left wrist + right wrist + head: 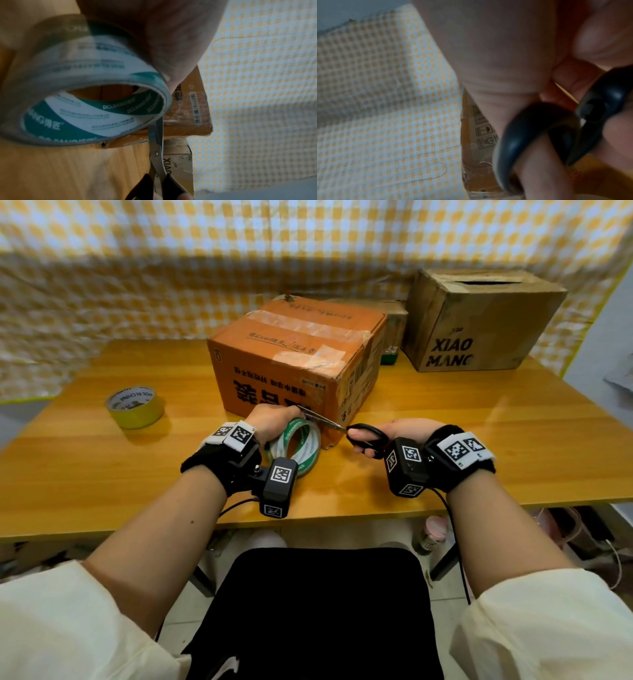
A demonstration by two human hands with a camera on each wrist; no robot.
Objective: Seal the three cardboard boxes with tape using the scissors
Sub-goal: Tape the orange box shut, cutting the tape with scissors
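Left grip (274, 421): we curl our fingers round the green-and-white tape roll (297, 444), held on edge just in front of the orange box (298, 354), low at its near face. In the left wrist view the roll (82, 102) fills the frame under the hand (154, 33), its core printed BOJIANG.

Right grip (394, 436): we grasp the black handles of the scissors (346, 429), thumb and fingers through the loops (539, 135). The blades point from this grip toward the left one, tips just beside the left-hand fingers at the top of the roll; in the left wrist view the blades (156, 135) lie almost together, meeting the roll's edge.

Beyond both grips: the orange box, flaps down, clear tape strips across its top. Behind it and to the right, a smaller box (394, 326), mostly hidden; further right, a brown box (479, 320) marked XIAO MANG, top flaps parted.

Well left of the left grip: a yellow tape roll (135, 407), flat on the table (479, 440).

Backdrop: yellow checked cloth (171, 268).
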